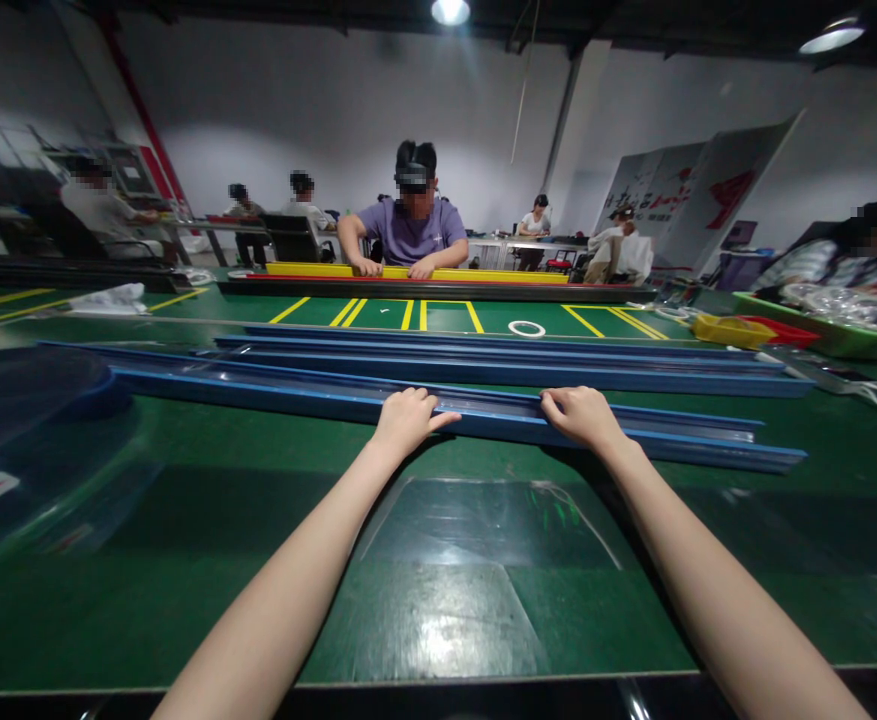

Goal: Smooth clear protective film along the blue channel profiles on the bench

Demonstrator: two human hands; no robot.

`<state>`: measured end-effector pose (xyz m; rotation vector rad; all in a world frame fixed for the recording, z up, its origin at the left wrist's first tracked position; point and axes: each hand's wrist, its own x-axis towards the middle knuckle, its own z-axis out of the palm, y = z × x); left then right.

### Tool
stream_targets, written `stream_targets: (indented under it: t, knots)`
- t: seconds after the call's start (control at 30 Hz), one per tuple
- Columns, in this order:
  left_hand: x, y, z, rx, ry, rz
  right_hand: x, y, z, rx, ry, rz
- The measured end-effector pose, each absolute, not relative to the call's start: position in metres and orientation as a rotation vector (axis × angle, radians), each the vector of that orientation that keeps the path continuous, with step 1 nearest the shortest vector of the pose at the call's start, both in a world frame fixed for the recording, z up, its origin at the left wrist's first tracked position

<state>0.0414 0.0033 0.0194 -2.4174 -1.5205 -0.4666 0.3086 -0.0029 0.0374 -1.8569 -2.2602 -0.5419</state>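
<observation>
A long blue plastic channel [318, 392] lies slantwise across the green table in front of me, with a clear strip along its inside. My left hand [408, 418] is closed over its near wall, fingers curled inside and thumb stretched out to the right. Farther right, my right hand [582, 415] grips the same channel, its fingers bent down and the thumb close to the index finger. Just behind, more blue channel [633, 372] lies nearly parallel to the one I hold.
A clear sheet [483, 520] lies on the green table [243, 600]. Rolled clear plastic [25, 420] sits at left. Across the table, a person [415, 225] handles a yellow strip [498, 274]. A white ring [526, 328], a yellow tray [734, 330] and a green tray [850, 340] stand beyond.
</observation>
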Motion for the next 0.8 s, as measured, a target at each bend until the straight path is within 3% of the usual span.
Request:
stream_targets:
  t: [0.6,0.8]
  knots:
    - [0.041,0.002,0.006,-2.308,-1.356,-0.617,0.294,-0.005,0.045,-1.949,-2.245,-0.381]
    - [0.042,0.0,0.006,-2.323,-1.359,-0.613,0.264,0.001,0.042,-1.777,-2.231,-0.383]
